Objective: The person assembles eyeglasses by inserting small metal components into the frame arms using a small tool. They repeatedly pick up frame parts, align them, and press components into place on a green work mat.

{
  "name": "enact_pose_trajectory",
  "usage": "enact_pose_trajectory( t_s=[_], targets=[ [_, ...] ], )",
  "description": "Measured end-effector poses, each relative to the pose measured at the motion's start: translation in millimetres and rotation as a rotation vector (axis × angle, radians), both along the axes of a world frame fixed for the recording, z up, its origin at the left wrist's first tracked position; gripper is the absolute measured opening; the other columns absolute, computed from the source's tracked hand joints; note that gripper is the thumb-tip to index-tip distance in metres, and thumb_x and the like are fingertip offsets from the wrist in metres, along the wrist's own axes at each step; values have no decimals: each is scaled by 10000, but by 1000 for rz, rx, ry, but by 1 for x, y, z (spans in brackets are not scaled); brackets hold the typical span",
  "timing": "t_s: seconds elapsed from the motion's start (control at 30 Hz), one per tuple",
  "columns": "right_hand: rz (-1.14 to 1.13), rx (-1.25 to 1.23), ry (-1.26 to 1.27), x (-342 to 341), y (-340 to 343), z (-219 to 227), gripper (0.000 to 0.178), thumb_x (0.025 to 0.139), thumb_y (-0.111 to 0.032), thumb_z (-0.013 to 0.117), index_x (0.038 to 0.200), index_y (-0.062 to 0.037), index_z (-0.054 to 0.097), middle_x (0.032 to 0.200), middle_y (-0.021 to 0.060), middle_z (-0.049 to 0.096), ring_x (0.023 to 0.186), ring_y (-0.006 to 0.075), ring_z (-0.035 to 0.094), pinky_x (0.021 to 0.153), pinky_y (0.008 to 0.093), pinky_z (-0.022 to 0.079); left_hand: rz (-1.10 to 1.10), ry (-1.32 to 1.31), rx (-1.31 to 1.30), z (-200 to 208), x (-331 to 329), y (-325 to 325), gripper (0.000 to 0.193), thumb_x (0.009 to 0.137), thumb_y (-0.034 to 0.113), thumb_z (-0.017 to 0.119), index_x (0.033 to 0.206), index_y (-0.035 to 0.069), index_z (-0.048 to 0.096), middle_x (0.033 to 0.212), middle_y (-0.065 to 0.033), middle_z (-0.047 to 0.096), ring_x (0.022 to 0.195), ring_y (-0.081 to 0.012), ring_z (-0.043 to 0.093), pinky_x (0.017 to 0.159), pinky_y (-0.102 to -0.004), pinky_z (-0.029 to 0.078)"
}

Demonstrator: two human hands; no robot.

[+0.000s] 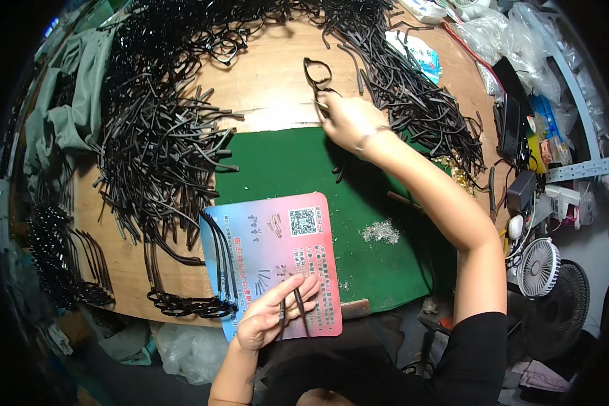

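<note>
My right hand (352, 122) reaches out beyond the far edge of the green mat (271, 162), fingers closed on a black eyeglass frame front (318, 71). A thin pointed piece also shows at those fingers; its kind is unclear. Low over a pink-and-blue printed sheet (321, 271), my left hand (271, 314) is turned palm up. Two slim black eyeglass temples (299, 304) lie between its fingers. On the mat, right of the sheet, is a small heap of tiny clear pieces (381, 233).
Piles of black temples lie on the left (162, 155) and right (419, 101) of the wooden table (271, 88). Black frames (227, 47) crowd the far side. A row of assembled glasses (189, 304) sits at the near left edge. A white fan (539, 267) stands at right.
</note>
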State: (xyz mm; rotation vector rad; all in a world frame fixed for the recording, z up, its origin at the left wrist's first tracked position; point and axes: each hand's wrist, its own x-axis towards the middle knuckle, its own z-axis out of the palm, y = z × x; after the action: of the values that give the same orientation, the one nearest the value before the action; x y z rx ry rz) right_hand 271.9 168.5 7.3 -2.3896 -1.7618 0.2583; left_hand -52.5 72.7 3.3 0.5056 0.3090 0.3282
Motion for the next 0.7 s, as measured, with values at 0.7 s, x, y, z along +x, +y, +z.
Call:
enact_pose_trajectory(
  t_s=[0.7],
  targets=[
    [191,134,368,-40,-91,64,124,737,-83,542,843,-33,581,728,163,605,672,311,618,610,397,499,297,948,1526,-7,38,-16,70,842,35,566,906,20,592,766,-166,570,651,-312,591,573,-360,457]
  ],
)
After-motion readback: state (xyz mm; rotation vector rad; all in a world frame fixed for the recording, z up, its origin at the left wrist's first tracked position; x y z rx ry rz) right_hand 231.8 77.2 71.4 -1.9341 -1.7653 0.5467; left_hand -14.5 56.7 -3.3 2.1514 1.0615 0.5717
